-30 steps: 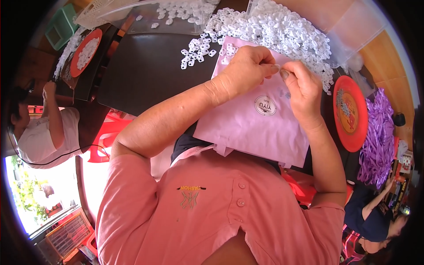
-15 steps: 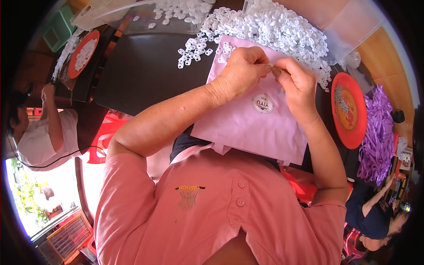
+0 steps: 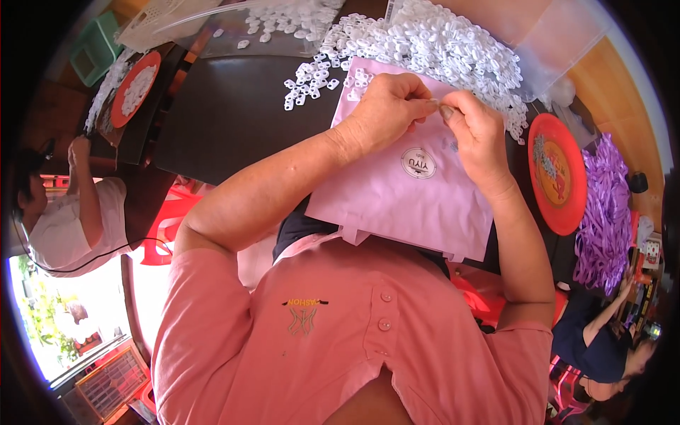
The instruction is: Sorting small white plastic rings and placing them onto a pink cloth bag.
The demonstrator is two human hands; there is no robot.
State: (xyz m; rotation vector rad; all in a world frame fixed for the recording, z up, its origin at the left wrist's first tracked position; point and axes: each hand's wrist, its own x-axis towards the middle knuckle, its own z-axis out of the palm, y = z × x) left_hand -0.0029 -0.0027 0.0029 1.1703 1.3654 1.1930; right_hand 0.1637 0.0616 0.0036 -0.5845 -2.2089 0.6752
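My left hand [image 3: 388,106] and my right hand [image 3: 476,131] meet over the upper part of a pink cloth bag [image 3: 397,195] that lies across the table edge and my lap. On both hands thumb and forefinger are pinched, the tips almost touching. Whatever sits between them is too small and too covered to make out. Several small white plastic pieces with holes [image 3: 359,79] rest on the bag beside my left hand. A few tiny grey bits [image 3: 450,146] lie on it next to my right hand.
A big heap of white pieces [image 3: 439,46] spreads behind the bag, near clear plastic bins. To the right are a red plate [image 3: 575,202] with small grey parts and a bundle of purple ribbons [image 3: 602,219]. Two other people sit at left and right; another red plate [image 3: 150,65] stands far left.
Both hands stay over the bag with fingertips pinched together, shifting only slightly. The tiny grey bits on the bag show more clearly beside my right hand now.
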